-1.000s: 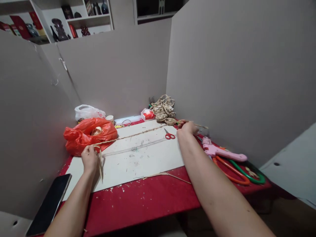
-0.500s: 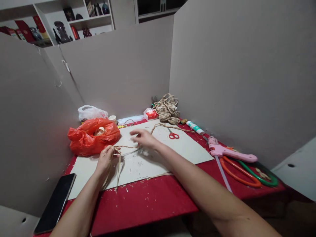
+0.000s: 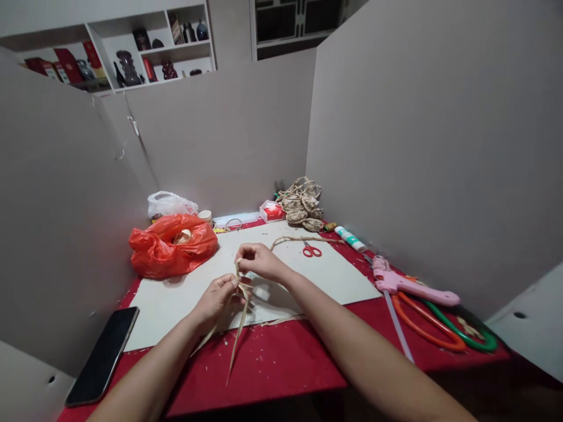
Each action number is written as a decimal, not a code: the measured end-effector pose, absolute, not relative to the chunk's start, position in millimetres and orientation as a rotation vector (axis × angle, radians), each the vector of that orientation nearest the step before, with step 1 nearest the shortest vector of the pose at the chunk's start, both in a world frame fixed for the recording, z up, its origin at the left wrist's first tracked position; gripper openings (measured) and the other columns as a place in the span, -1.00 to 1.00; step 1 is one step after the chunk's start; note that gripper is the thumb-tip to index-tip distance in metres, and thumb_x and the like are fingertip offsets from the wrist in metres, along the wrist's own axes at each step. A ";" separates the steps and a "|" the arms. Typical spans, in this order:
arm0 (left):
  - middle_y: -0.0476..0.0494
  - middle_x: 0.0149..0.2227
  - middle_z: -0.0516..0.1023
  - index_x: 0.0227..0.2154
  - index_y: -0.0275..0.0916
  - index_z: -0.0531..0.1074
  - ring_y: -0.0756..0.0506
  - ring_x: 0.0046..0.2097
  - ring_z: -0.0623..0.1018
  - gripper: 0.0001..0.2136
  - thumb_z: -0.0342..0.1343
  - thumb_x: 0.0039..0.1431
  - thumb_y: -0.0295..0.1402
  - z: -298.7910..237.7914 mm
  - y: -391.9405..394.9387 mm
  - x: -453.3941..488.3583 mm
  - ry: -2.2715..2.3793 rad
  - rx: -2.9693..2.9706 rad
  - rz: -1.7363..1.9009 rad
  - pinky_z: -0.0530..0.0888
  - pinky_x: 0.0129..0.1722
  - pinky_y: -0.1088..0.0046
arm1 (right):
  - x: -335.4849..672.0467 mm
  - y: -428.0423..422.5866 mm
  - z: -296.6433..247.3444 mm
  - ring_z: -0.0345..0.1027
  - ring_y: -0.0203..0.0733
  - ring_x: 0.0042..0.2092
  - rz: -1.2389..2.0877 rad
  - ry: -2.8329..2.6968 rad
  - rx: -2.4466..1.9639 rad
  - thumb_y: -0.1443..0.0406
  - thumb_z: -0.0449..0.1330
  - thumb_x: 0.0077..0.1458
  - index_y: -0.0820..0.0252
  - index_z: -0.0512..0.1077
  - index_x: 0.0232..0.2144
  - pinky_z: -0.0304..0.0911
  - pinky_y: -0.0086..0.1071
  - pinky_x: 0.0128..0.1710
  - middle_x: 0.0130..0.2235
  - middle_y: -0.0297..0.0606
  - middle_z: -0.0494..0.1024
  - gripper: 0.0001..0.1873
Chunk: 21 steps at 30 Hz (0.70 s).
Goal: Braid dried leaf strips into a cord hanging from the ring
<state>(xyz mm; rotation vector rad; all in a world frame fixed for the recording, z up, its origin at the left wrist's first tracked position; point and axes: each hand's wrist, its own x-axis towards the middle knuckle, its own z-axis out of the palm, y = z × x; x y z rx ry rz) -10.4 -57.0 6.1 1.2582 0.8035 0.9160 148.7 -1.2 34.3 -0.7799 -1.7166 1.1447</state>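
Note:
Pinched in my left hand (image 3: 219,295) is a twisted straw cord, its loose flat straw strands (image 3: 240,335) hanging down over the board's near edge. My right hand (image 3: 259,261), close above and to the right, has thumb and fingers closed on the upper part of the same cord (image 3: 238,268). Both hands are over the pale board (image 3: 171,313). A further stretch of twisted cord (image 3: 290,238) lies on the board behind my right hand. Red-handled scissors (image 3: 312,251) rest beside it.
An orange plastic bag (image 3: 171,258) with straw inside sits at left, a phone (image 3: 105,354) nearer me. At the back right is a pile of coiled straw pieces (image 3: 301,205). A pink glue gun (image 3: 409,284) and large orange-and-green-handled cutters (image 3: 440,328) lie right. Grey panels (image 3: 229,135) enclose the table.
My right hand came back from the far side and now grips the cord beside my left. My left hand moved right, carrying the cord. The view tilted slightly up.

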 end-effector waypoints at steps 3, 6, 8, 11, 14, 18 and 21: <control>-0.14 -0.34 0.51 -0.41 -0.27 0.40 -0.04 -0.31 0.48 -0.77 0.07 0.08 -0.18 10.2 -54.8 -0.5 0.822 1.316 0.968 0.41 -0.23 0.39 | 159.0 -6.0 36.8 0.26 -0.37 -0.57 1.456 -1.568 -0.639 0.40 0.14 -0.21 0.26 0.32 -0.56 0.21 -0.48 -0.52 -0.59 -0.41 0.42 -0.96; -0.18 -0.27 0.50 -0.41 -0.27 0.41 -0.07 -0.23 0.48 -0.76 0.01 0.12 -0.18 16.9 -46.1 7.2 0.899 1.511 1.119 0.41 -0.17 0.35 | 171.7 -2.8 42.4 0.31 -0.36 -0.55 1.566 -1.455 -0.562 0.39 0.20 -0.24 0.28 0.36 -0.57 0.25 -0.47 -0.50 -0.57 -0.36 0.46 -0.93; -0.22 -0.17 0.48 -0.49 -0.27 0.40 -0.12 -0.10 0.45 -0.75 -0.03 0.16 -0.21 22.3 -39.9 11.8 0.955 1.704 1.267 0.38 -0.10 0.32 | 178.0 -0.1 46.1 0.32 -0.36 -0.55 1.619 -1.377 -0.534 0.36 0.23 -0.23 0.29 0.36 -0.58 0.26 -0.47 -0.50 -0.57 -0.33 0.47 -0.90; -0.22 -0.06 0.43 -0.51 -0.26 0.38 -0.13 0.04 0.37 -0.77 -0.07 0.19 -0.31 30.1 -32.9 17.1 1.002 2.048 1.447 0.30 0.03 0.28 | 180.6 2.3 48.0 0.33 -0.36 -0.55 1.686 -1.244 -0.515 0.32 0.25 -0.19 0.30 0.36 -0.59 0.24 -0.51 -0.55 -0.59 -0.35 0.43 -0.85; -0.21 -0.13 0.44 -0.39 -0.23 0.39 -0.10 0.03 0.36 -0.84 -0.09 0.20 -0.41 32.2 -25.6 18.4 0.998 2.408 1.506 0.28 0.05 0.28 | 176.2 4.4 45.0 0.28 -0.41 -0.59 1.776 -1.045 -0.575 0.36 0.20 -0.11 0.32 0.37 -0.57 0.18 -0.57 -0.63 -0.61 -0.38 0.38 -0.90; -0.20 -0.25 0.41 -0.39 -0.24 0.36 -0.08 -0.10 0.39 -0.87 -0.09 0.17 -0.46 17.2 -7.9 12.7 0.969 2.764 1.368 0.36 -0.06 0.33 | 168.2 10.2 36.8 0.12 -0.50 -0.69 1.860 -0.769 -0.736 0.41 0.12 -0.03 0.32 0.33 -0.57 0.03 -0.65 -0.73 -0.67 -0.43 0.30 -0.89; -0.19 -0.26 0.37 -0.39 -0.25 0.35 -0.06 -0.18 0.38 -0.86 -0.11 0.17 -0.48 -0.5 5.2 7.0 0.970 2.863 1.258 0.39 -0.14 0.37 | 164.9 15.1 30.3 0.02 -0.53 -0.72 1.834 -0.708 -0.788 0.37 0.12 0.02 0.31 0.29 -0.60 -0.05 -0.67 -0.77 -0.68 -0.47 0.24 -0.81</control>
